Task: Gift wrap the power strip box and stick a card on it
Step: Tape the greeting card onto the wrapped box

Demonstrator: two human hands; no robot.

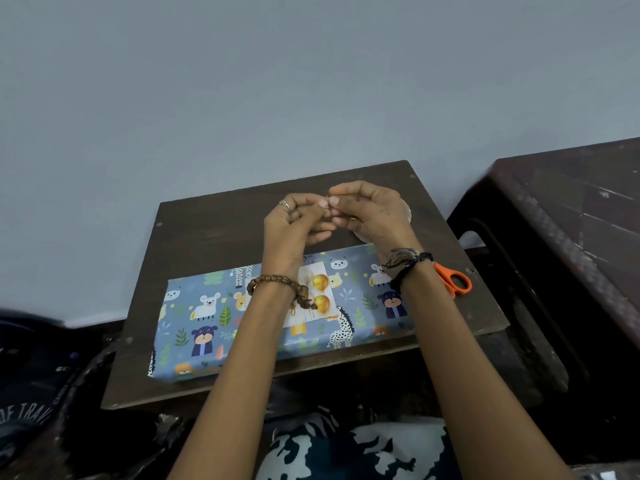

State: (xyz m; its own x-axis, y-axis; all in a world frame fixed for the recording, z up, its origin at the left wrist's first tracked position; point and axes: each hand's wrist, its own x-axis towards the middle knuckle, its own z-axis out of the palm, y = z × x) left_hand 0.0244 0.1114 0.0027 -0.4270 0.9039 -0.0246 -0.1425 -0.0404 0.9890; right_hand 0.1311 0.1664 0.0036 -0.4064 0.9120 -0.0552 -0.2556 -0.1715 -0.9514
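The power strip box (214, 327) lies across the dark wooden table (207, 216), wrapped in blue paper printed with cartoon animals. A white card with gold balloons (320, 292) lies on top of the box, partly behind my left wrist. My left hand (294, 223) and my right hand (367, 213) are raised above the table behind the box, fingertips meeting. Together they pinch something small and clear, probably a bit of tape, too small to make out. A roll of clear tape (407, 213) is mostly hidden behind my right hand.
Orange-handled scissors (453, 280) lie at the table's right edge, beside the box end. A dark plastic stool or crate (561, 244) stands to the right. A grey wall is behind the table. Dark fabric (38, 375) lies at the lower left.
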